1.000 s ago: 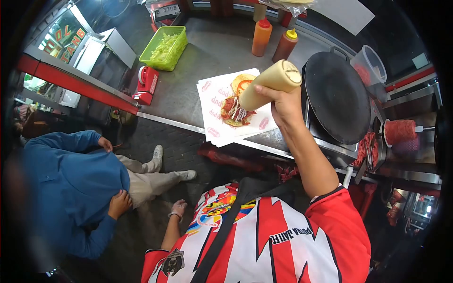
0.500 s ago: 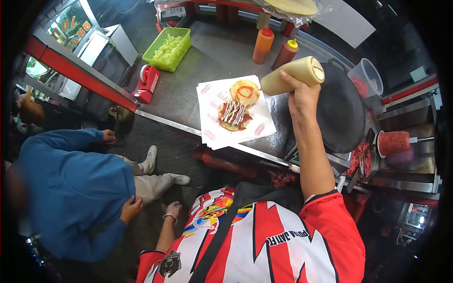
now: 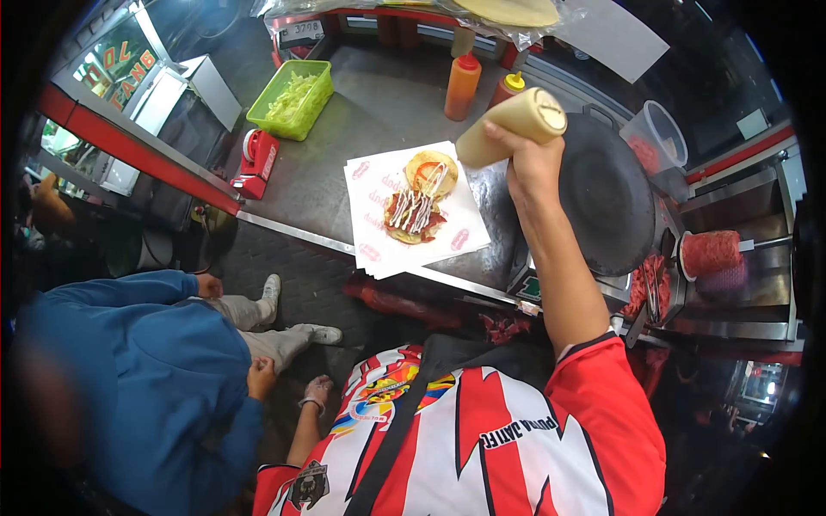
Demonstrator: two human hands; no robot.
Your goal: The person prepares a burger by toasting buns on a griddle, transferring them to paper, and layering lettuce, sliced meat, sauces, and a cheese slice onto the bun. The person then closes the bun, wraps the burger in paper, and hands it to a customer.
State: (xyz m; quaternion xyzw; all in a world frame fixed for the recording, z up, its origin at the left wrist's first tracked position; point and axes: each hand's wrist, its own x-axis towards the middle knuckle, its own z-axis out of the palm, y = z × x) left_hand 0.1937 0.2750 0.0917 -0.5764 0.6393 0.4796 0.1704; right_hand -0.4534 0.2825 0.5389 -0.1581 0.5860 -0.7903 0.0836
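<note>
My right hand (image 3: 535,163) is wrapped round a squeeze bottle of pale sauce (image 3: 503,129), tilted with its tip toward the bun. Below the tip lies an opened burger on printed paper sheets (image 3: 469,215). Its bun half (image 3: 430,175) bears red sauce and fresh white lines. The other half carries a filling (image 3: 413,217) with brown-red pieces and white streaks. My left hand (image 3: 317,391) hangs low beside my body, seemingly in a thin clear glove. Its fingers look loosely apart and hold nothing that I can see.
A green basket of shredded lettuce (image 3: 292,101) and a red tape dispenser (image 3: 256,163) stand left on the metal counter. Orange (image 3: 463,86) and yellow-capped (image 3: 509,86) bottles stand behind. A round griddle (image 3: 602,193) is at right. A person in blue (image 3: 163,361) stands left.
White lines now cross the red sauce on the bun half. My right hand and the bottle still hover beside it. The whole view has shifted slightly.
</note>
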